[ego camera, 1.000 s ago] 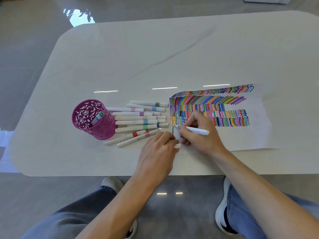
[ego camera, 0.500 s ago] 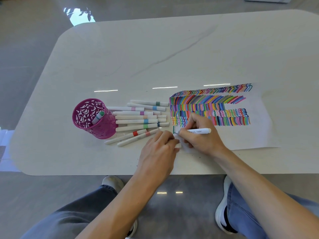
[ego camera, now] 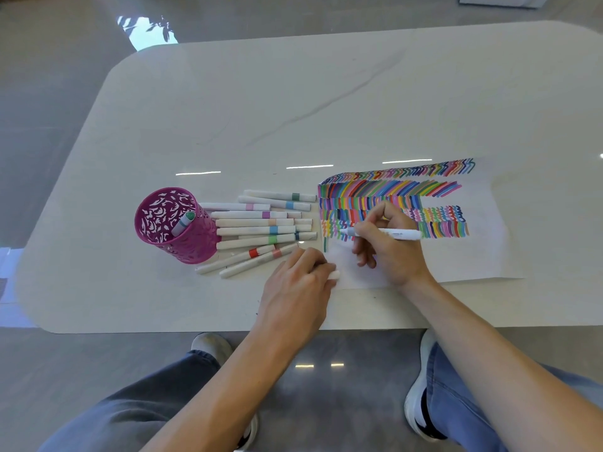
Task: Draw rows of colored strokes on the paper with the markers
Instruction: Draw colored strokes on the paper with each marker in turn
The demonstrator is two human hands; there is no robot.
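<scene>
Right hand [ego camera: 388, 252] grips the marker [ego camera: 396, 234], tip at the paper [ego camera: 483, 256], while left hand [ego camera: 298, 283] (curled round the cap [ego camera: 335, 275]) pins the corner against sliding.

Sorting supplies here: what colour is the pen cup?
The pen cup is magenta, with a cut-out swirl pattern; the head view shows it.

a white paper [ego camera: 473, 256] lies flat on the surface, rows of many-coloured strokes across its far half, with white colour-banded markers [ego camera: 257, 223] side by side just left of it and one white marker [ego camera: 398, 234] angled leftward, tip at the strokes.
</scene>
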